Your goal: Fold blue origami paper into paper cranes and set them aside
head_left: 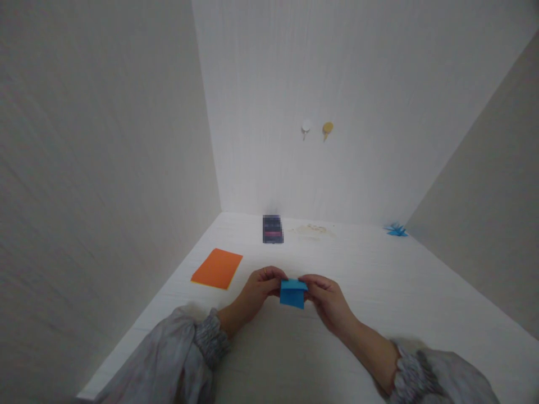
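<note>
A small folded piece of blue paper [292, 297] is held between my two hands above the white table. My left hand [261, 287] pinches its upper left corner between thumb and fingers, with a ring on one finger. At the opposite side, my right hand [326, 296] grips the upper right corner in the same way. A fold runs across the paper near its top, with a narrow strip above a larger square part. Some of the fingertips are hidden behind the paper.
To the left lies a stack of orange paper [218, 268]. A blurred dark object [273, 229] stands by the back wall, and a folded blue paper shape [397, 230] sits in the right back corner. White [306, 127] and yellow hooks [327, 128] are on the wall.
</note>
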Tool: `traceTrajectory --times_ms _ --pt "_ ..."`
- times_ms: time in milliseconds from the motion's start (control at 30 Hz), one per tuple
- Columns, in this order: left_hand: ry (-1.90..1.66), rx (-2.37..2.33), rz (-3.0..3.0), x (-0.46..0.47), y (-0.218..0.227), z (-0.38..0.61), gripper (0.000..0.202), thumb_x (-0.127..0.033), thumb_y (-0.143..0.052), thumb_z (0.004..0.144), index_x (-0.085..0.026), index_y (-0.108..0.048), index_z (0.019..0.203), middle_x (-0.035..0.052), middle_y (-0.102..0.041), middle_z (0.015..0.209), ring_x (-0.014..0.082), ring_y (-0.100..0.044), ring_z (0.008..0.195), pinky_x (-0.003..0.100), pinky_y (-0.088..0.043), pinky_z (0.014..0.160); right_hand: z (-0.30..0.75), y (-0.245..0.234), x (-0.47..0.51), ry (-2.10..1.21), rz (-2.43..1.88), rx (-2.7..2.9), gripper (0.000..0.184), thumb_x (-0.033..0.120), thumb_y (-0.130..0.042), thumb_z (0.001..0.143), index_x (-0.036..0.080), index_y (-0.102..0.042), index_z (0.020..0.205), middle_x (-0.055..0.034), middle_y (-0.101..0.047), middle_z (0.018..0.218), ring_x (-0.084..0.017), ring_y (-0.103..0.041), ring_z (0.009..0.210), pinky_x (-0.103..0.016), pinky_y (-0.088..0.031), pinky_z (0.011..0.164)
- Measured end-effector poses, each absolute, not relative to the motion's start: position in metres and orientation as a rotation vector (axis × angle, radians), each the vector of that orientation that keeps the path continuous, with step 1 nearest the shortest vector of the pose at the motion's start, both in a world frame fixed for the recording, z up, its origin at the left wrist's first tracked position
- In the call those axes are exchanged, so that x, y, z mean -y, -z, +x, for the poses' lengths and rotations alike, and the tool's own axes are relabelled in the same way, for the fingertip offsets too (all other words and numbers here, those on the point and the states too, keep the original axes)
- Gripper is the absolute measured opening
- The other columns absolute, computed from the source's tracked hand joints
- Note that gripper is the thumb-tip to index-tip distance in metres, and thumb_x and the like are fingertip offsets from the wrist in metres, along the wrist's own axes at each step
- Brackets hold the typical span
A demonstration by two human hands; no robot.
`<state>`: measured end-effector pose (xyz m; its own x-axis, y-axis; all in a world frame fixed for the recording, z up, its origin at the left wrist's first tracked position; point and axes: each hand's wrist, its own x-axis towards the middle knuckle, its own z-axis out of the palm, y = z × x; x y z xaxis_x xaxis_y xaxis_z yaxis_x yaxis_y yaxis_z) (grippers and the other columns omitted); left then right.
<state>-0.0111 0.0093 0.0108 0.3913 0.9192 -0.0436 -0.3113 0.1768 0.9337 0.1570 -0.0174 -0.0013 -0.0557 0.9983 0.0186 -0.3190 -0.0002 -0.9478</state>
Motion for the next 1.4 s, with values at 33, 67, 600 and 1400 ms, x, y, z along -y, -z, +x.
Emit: traceTrajectory --times_ms 33,67,600,1400 --pt "-0.986 -0.718 1.039 -0.009 -0.011 -0.011 0.015 -0.022 -0.065 0.061 -0.012 -0.060 0.070 0.0001 -0.058 0.061 0.0110 -0.054 0.057 0.024 -0.044 0.058 0.157 0.001 0.018 -1.378 -0.934 0.996 0.013 0.023 -0.066 0.061 0.017 -0.068 0.072 -0.0017 -0.063 0.058 -0.014 -0.055 0.052 -0.028 -0.044 0.054" --pt "-0.976 -0.710 1.042 -0.008 -0.012 -0.011 0.013 -0.022 -0.064 0.062 -0.012 -0.060 0.069 0.0002 -0.058 0.061 0.0110 -0.054 0.057 0.024 -0.044 0.059 0.157 0.001 0.018 -1.376 -0.936 0.985 0.011 0.022 -0.066 0.060 0.017 -0.068 0.070 -0.0012 -0.062 0.056 -0.013 -0.054 0.052 -0.027 -0.044 0.054" --pt "-0.965 -0.673 1.099 -0.009 -0.009 -0.016 0.025 -0.034 -0.058 0.070 -0.010 -0.061 0.075 0.0059 -0.058 0.074 0.0154 -0.056 0.066 0.028 -0.046 0.059 0.161 0.007 0.017 -1.286 -0.978 1.138 0.016 0.028 -0.066 0.066 0.018 -0.066 0.079 -0.0026 -0.064 0.073 -0.014 -0.055 0.067 -0.028 -0.042 0.067" --pt "-1.025 -0.870 1.238 -0.016 -0.001 -0.013 0.031 -0.024 -0.070 0.060 -0.012 -0.057 0.086 0.0029 -0.061 0.072 0.0139 -0.058 0.065 0.026 -0.045 0.062 0.155 -0.001 0.018 -1.378 -1.088 1.092 0.033 0.043 -0.065 0.063 0.012 -0.060 0.074 -0.0049 -0.065 0.062 -0.014 -0.058 0.048 -0.024 -0.044 0.046"
